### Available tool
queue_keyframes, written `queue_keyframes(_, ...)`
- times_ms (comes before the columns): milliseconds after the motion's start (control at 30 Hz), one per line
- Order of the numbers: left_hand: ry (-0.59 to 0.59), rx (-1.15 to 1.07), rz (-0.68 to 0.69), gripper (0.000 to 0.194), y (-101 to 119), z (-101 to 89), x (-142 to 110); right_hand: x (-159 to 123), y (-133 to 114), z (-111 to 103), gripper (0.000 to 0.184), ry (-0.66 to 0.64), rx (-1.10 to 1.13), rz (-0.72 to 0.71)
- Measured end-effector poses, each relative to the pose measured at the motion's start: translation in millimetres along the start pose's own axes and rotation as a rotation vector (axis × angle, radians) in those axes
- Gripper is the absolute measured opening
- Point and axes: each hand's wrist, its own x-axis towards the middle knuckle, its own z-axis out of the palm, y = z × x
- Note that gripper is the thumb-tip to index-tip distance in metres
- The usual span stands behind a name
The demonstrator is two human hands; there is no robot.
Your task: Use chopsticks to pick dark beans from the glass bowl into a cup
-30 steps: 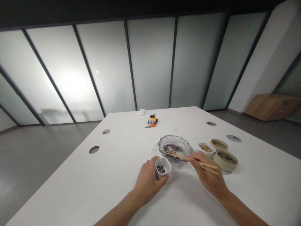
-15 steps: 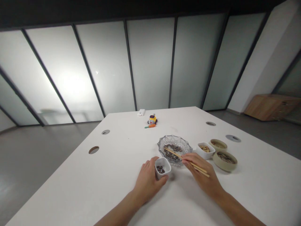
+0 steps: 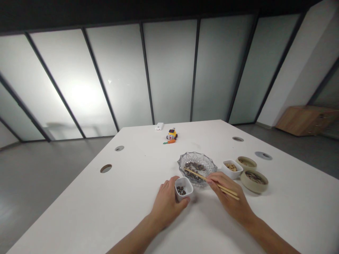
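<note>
Left hand (image 3: 166, 203): wrapped around small white square cup (image 3: 183, 188), few dark beans inside.
Right hand (image 3: 230, 198): pinching wooden chopsticks (image 3: 212, 182), tips in clear cut-glass bowl (image 3: 197, 166) at 1 o'clock of cup.
Progress: few beans moved; many remain in bowl.

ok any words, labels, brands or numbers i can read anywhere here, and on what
None can be read.
Yellow toy car: some red and white marks, too small and blurred to read.
White box at the table's far edge: no print legible.
Small white cup held by the left hand, glass bowl, and chopsticks in the right hand: no marking shows.
</note>
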Motion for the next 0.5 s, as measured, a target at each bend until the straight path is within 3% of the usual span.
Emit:
queue_keyframes(333, -0.007, -0.006, -0.002, 0.062, 1, -1.4, 0, 2, -3, -2, 0.021, 0.037, -0.004, -0.049)
queue_keyframes(500, -0.006, 0.001, -0.012, 0.062, 1, -2.1, -1, 5, 6, -7, 0.033, 0.166, -0.050, 0.078)
